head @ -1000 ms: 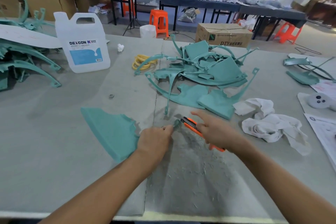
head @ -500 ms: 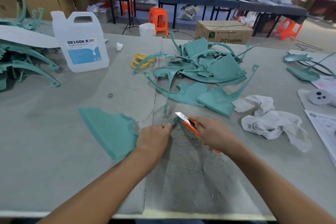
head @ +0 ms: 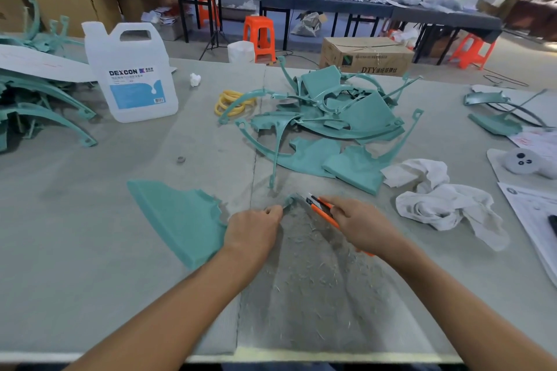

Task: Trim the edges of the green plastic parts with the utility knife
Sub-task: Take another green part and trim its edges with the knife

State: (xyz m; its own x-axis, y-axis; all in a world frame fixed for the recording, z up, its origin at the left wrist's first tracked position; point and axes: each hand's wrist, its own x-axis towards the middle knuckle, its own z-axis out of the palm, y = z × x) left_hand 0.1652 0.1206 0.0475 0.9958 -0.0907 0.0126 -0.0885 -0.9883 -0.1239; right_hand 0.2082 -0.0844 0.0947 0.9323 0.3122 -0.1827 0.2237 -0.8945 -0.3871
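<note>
A green plastic part [head: 180, 220] with a broad flat wing lies on the table's left of centre, its thin end reaching under my left hand [head: 254, 233]. That hand grips the thin end, whose tip [head: 288, 200] pokes out past the fingers. My right hand [head: 357, 224] holds an orange utility knife [head: 321, 209], its blade tip touching the green tip. A pile of more green parts [head: 328, 123] lies just beyond my hands.
A white DEXCON jug [head: 132, 75] stands back left beside more green parts [head: 39, 105]. Yellow rings [head: 230, 102] lie mid-table. White rags [head: 437, 202] and papers [head: 530, 214] sit at the right. Plastic shavings [head: 310, 265] cover the mat before me.
The knife in my right hand has shifted slightly along the green part's tip; its blade showed raised half a second ago and now lies lower against the tip. My left hand keeps its grip.
</note>
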